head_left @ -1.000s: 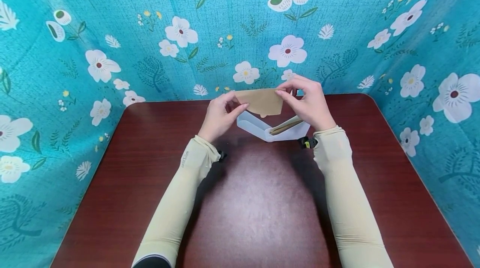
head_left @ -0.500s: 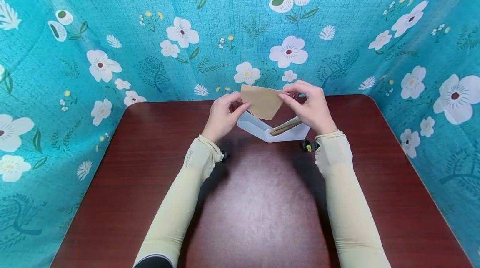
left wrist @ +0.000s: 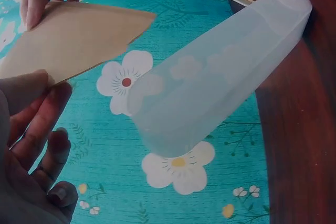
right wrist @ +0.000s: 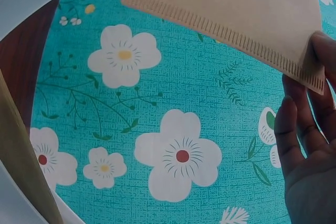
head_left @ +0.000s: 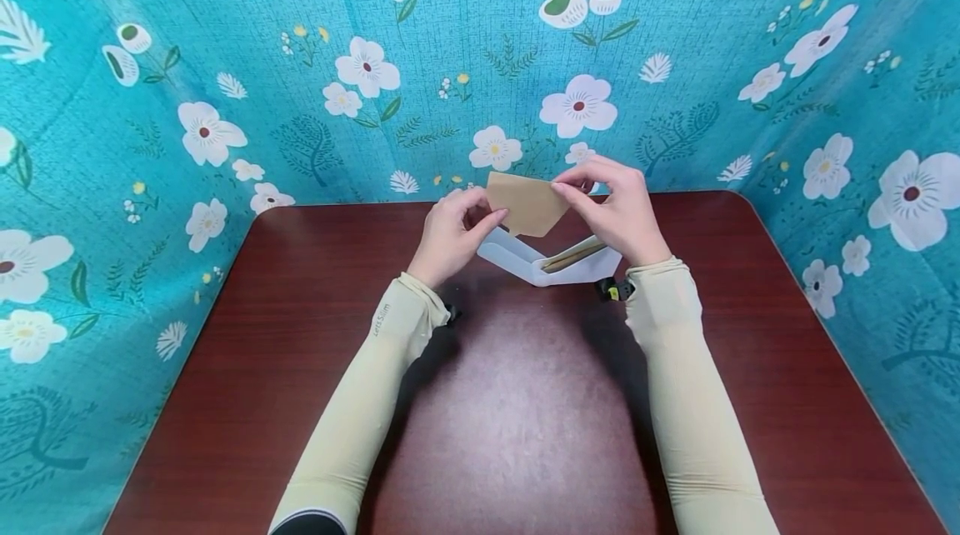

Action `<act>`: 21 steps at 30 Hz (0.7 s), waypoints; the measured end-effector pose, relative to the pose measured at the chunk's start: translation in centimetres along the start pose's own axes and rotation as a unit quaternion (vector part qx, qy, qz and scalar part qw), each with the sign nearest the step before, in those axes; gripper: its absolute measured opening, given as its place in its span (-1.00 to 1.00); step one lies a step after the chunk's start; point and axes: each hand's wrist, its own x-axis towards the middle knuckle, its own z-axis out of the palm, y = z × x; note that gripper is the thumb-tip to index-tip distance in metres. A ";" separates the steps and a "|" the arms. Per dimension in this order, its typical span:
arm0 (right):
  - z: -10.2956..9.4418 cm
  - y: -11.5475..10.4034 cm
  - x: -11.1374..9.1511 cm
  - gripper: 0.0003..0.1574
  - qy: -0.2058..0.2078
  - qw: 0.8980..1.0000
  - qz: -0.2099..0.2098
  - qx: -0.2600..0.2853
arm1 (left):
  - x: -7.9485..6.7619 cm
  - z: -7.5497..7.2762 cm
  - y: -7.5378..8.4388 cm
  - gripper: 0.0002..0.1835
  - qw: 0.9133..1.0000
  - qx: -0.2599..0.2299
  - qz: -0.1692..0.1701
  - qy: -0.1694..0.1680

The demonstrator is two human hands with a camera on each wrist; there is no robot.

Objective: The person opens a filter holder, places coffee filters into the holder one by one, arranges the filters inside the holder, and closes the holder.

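Observation:
Both hands hold up a brown paper coffee filter over the back of the table. My left hand pinches one side between thumb and fingers. At the opposite side, my right hand pinches the paper near a corner. A crimped seam runs along the filter's edge in the right wrist view. Just below the hands is an opened, hinged white translucent case. More brown filters lie in its right half. The other half, a see-through shell, shows nothing inside in the left wrist view.
A dark red-brown table with rounded back corners lies under the arms. A teal flowered cloth hangs behind it and at both sides, close to the back edge.
The filter has gone from nearly level to tilted, its left top corner now higher than the right. My left hand has shifted slightly right. The case has stayed in place.

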 end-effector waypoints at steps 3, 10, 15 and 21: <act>0.0 0.0 -0.1 -0.79 0.005 1.000 0.007 0.004 | -0.1 0.4 -0.3 -0.84 1.000 0.003 -0.003 -0.009; -0.1 0.5 -0.7 -0.82 0.016 1.000 0.021 -0.003 | -0.1 0.4 -0.1 -0.87 1.000 0.004 0.011 0.015; -0.2 0.8 -0.9 -0.82 0.021 1.000 0.015 0.004 | 0.1 0.2 0.1 -0.89 0.999 0.003 0.027 0.021; -0.1 0.2 -0.6 -0.79 0.005 1.000 0.012 0.009 | 0.0 0.4 0.0 -0.89 0.999 0.017 0.041 0.018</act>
